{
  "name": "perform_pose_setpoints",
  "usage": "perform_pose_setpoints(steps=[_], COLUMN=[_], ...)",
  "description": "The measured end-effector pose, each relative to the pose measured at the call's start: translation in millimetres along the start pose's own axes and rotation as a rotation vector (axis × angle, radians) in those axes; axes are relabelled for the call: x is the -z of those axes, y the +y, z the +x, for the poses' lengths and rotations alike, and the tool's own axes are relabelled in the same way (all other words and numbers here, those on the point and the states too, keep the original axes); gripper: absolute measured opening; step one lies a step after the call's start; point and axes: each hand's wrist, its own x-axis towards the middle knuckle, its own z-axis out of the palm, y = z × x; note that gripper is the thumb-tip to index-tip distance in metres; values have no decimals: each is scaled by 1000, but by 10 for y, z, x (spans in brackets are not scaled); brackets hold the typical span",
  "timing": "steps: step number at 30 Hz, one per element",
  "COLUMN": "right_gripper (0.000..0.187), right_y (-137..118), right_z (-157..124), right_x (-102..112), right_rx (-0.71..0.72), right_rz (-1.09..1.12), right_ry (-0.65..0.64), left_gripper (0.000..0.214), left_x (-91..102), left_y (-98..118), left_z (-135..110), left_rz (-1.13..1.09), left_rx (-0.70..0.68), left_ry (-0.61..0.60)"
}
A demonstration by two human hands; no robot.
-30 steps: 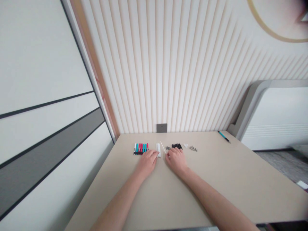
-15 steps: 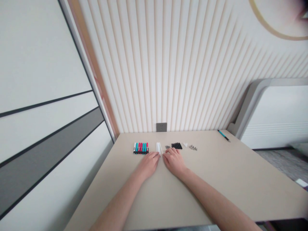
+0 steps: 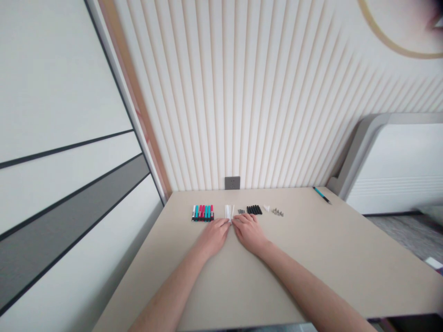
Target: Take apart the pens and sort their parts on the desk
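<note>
Both my hands rest on a beige table (image 3: 311,258), side by side near its far edge. My left hand (image 3: 215,235) and my right hand (image 3: 247,230) meet with their fingertips at the near ends of a small bunch of white tubes (image 3: 229,211). The fingers look pinched against the tubes. Left of the tubes lies a row of red, teal and black pen barrels (image 3: 202,212). To their right sit small grey bits (image 3: 241,211), a row of black pieces (image 3: 254,209), a little white piece (image 3: 266,208) and metal tips (image 3: 277,212).
A teal pen (image 3: 322,195) lies alone at the table's far right corner. A grey wall socket (image 3: 232,183) sits in the ribbed wall behind the table. A white cabinet (image 3: 394,170) stands to the right.
My right hand has slid left from the black pieces to the white tubes. One tube that lay slanted now sits in line with the others. My left hand has hardly moved.
</note>
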Motion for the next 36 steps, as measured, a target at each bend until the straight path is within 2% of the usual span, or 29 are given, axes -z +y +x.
perform_pose_setpoints(steps=[11,15,21,28,36], right_gripper=[30,32,29,20,20], right_y=[-7,12,209,402,357], right_z=[14,24,-80,-196,-153], right_x=[36,52,217,335,280], right_rx=[39,31,-129,-239,-156], right_rz=[39,54,45,74,165], right_ry=[-61,-47,-34,-156,-132], left_gripper=[32,34,36,37,36], left_x=[11,22,36,38,33], left_y=[0,1,-2,-8,-3], left_z=[-2,-2,-11,-7,-6], left_rz=[-19,-23,14,-11,-17], left_rx=[-3,7,-14,-56,-47], left_ry=[10,16,-11,-15,-3])
